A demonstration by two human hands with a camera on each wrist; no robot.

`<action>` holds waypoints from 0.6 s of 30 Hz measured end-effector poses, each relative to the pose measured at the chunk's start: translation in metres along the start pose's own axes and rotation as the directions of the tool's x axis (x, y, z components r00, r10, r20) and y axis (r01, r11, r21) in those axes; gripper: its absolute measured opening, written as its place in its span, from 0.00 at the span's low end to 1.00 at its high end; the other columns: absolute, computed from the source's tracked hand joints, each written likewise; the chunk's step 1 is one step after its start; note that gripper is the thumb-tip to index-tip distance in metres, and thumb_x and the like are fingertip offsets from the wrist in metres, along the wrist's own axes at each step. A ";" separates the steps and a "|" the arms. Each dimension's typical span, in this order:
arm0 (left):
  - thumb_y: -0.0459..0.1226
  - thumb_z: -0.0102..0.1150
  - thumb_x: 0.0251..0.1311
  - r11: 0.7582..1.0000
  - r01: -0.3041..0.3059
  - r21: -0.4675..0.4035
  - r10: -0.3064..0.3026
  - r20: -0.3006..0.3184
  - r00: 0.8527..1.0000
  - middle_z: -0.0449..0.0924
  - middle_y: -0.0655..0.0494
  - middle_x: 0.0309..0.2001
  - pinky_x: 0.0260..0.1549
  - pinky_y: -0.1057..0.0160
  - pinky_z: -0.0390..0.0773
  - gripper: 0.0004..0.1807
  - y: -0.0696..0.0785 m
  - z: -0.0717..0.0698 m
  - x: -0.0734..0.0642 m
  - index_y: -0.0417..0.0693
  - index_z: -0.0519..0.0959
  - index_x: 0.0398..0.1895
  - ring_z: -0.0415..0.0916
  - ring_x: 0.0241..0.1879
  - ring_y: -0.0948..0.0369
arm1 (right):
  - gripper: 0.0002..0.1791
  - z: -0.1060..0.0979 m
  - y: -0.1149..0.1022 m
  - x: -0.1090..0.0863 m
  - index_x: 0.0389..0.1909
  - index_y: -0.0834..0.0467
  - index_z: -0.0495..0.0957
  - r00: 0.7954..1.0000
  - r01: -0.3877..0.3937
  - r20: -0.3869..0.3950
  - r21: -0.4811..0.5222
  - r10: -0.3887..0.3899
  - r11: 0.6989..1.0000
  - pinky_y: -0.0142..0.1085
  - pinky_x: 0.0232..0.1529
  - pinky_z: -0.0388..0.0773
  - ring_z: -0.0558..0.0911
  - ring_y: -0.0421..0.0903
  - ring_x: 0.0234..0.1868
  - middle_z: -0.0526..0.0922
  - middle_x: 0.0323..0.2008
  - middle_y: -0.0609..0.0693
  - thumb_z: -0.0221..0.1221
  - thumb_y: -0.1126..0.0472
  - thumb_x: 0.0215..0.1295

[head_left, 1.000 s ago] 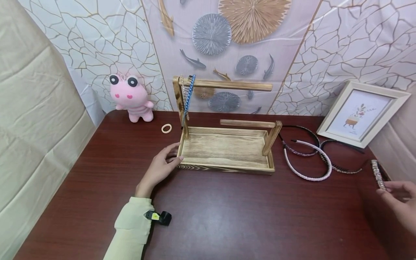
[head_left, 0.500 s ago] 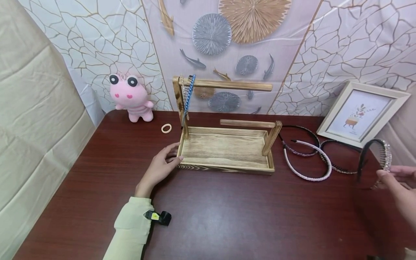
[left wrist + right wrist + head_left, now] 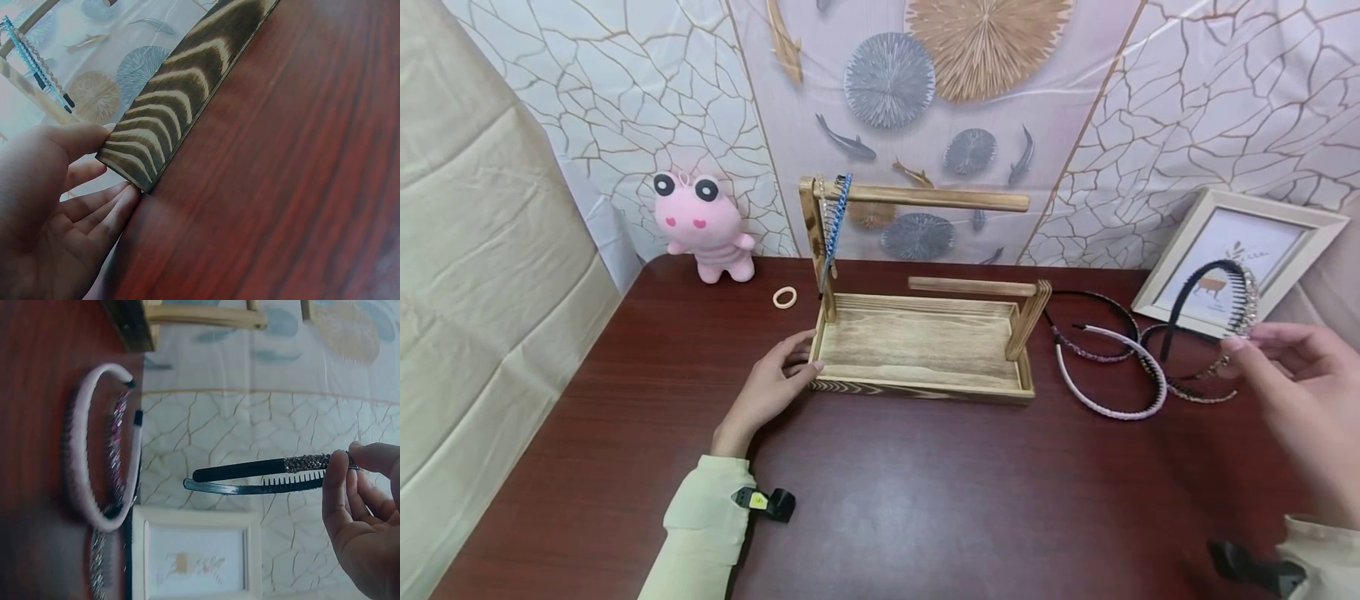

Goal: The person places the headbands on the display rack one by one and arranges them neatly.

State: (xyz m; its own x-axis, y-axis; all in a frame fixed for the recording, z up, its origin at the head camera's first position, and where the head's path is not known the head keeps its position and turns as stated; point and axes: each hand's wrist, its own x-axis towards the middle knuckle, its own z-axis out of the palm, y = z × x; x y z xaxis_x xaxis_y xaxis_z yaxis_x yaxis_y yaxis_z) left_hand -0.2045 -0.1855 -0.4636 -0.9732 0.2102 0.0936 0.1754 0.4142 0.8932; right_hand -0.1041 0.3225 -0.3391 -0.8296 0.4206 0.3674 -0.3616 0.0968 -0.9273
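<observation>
My right hand (image 3: 1300,383) pinches a black toothed headband (image 3: 1251,296) by its sparkly side, between thumb and fingers. It is held up off the table, overlapping the picture frame in the head view; the right wrist view shows the black ends of this headband (image 3: 250,469) pointing away from the hand. My left hand (image 3: 772,385) grips the front left corner of a wooden rack (image 3: 917,343), thumb on the front edge and fingers along the left end. On the rack's upper bar (image 3: 940,197), a blue headband (image 3: 838,215) and a beaded one (image 3: 822,200) hang at the left post.
A white headband (image 3: 1112,412), a purple glitter headband (image 3: 1105,358) and another glittery headband (image 3: 1206,398) lie right of the rack. Behind them leans a picture frame (image 3: 1285,207). A pink plush toy (image 3: 696,218) and a small ring (image 3: 777,302) are at the back left.
My right hand has lifted the sparkly headband and moved it left and farther back, toward the picture frame, turning it upright. My left hand stays on the rack.
</observation>
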 end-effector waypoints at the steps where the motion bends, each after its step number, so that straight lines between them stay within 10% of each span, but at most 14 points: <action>1: 0.38 0.63 0.66 1.000 0.003 0.001 -0.003 0.000 1.000 0.79 0.45 0.55 0.57 0.56 0.79 0.29 0.000 0.000 0.000 0.48 0.69 0.69 0.78 0.56 0.53 | 0.10 0.003 -0.002 0.001 0.36 0.62 0.80 1.000 -0.005 0.006 -0.018 0.005 1.000 0.18 0.24 0.76 0.84 0.35 0.20 0.86 0.26 0.45 0.61 0.79 0.60; 6: 0.38 0.63 0.66 1.000 0.009 -0.004 -0.009 0.003 1.000 0.79 0.45 0.55 0.57 0.56 0.79 0.29 0.000 0.001 -0.001 0.48 0.69 0.69 0.77 0.57 0.53 | 0.09 0.024 -0.012 0.008 0.35 0.61 0.81 0.999 -0.008 -0.047 -0.181 0.000 0.983 0.17 0.25 0.77 0.84 0.34 0.22 0.86 0.26 0.43 0.65 0.76 0.58; 18: 0.34 0.61 0.67 0.999 0.014 -0.029 -0.013 0.013 1.000 0.76 0.34 0.57 0.60 0.46 0.76 0.30 0.017 -0.001 -0.005 0.39 0.66 0.70 0.75 0.59 0.43 | 0.08 0.076 -0.021 0.024 0.34 0.70 0.79 0.974 0.198 0.082 0.152 -0.212 0.968 0.21 0.28 0.81 0.84 0.40 0.23 0.84 0.25 0.52 0.62 0.82 0.55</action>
State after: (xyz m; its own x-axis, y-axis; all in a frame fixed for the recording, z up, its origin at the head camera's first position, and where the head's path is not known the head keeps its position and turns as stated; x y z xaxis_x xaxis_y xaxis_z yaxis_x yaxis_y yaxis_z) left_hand -0.1968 -0.1809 -0.4487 -0.9734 0.2164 0.0757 0.1575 0.3913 0.9067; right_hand -0.1488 0.2616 -0.3052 -0.7661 0.3147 0.5604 -0.5791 0.0404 -0.8143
